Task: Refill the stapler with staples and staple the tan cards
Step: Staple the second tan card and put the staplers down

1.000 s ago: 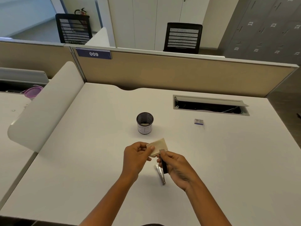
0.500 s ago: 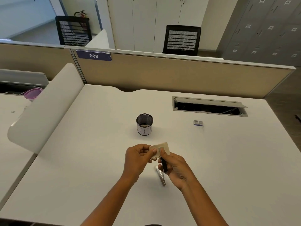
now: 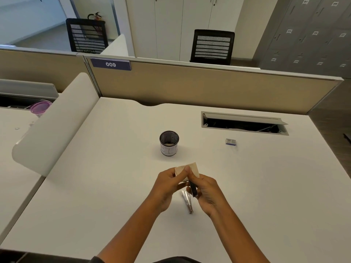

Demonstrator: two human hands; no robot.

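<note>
Above the white desk, my left hand pinches the tan cards by their near edge, thumb on top. My right hand grips the black stapler, whose front end sits at the cards' edge. The stapler's silver metal base hangs down towards the desk, swung apart from the black top. A small blue and white staple box lies on the desk to the far right.
A black mesh pen cup stands just beyond my hands. An open cable hatch is set in the desk at the back right. A tan partition runs along the far edge, and a white curved divider borders the left side.
My hands have drawn closer together; my left thumb has slid further over the cards, and the stapler's front now meets the cards' edge. The view has shifted slightly.
</note>
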